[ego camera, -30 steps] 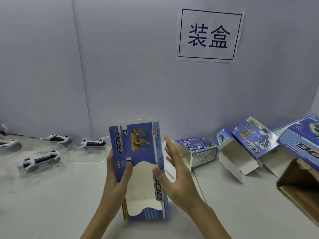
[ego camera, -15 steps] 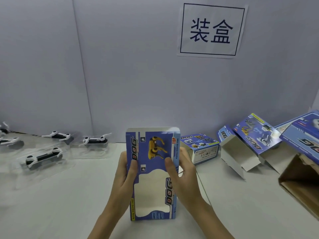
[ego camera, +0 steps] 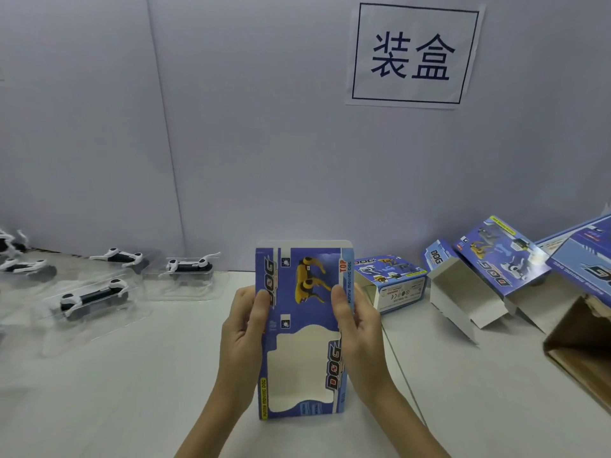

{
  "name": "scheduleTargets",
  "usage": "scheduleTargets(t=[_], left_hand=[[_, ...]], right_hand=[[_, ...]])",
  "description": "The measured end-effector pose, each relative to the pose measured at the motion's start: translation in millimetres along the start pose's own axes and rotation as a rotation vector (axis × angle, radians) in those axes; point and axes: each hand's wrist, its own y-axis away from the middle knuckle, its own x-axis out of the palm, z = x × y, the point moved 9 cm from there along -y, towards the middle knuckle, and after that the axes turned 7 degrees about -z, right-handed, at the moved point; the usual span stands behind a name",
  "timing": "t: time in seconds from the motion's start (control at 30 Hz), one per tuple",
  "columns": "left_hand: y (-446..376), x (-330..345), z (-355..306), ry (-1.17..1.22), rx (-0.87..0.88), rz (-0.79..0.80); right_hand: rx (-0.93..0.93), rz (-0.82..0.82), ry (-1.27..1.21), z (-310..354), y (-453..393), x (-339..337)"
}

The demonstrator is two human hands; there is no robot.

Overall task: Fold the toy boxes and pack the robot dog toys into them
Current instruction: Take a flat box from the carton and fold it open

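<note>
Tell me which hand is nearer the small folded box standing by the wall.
Right. The right hand grips the held box's edge just left of the small folded box; the left hand grips the far edge.

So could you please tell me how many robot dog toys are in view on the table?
5, all at left in clear trays: nearest toy, one behind it, one toward the middle, two at the left edge, partly cut off. More may lie beyond the frame.

Glossy printed cardboard toy box (ego camera: 302, 328)
</note>
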Motion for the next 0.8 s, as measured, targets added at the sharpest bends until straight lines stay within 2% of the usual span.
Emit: scheduleTargets(t=[0.2, 0.33, 0.47, 0.67, 0.8], left_hand=[[1, 3, -15, 0.087, 0.106, -0.041], [1, 5, -19, -0.053, 0.154, -0.034], [3, 4, -12, -0.091, 0.116, 0.007], [10, 7, -16, -0.135, 0.179, 0.06], [7, 6, -16, -0.125, 0.126, 0.056]], right_hand=[[0.025, -0.016, -0.109, -5, -4, -3], [0.051, 0.031, -0.124, -8, -4, 1], [0.021, 0.039, -0.086, -6, -2, 1], [0.016, 0.033, -0.047, -5, -5, -3], [0.104, 0.043, -0.036, -12, -5, -1]])
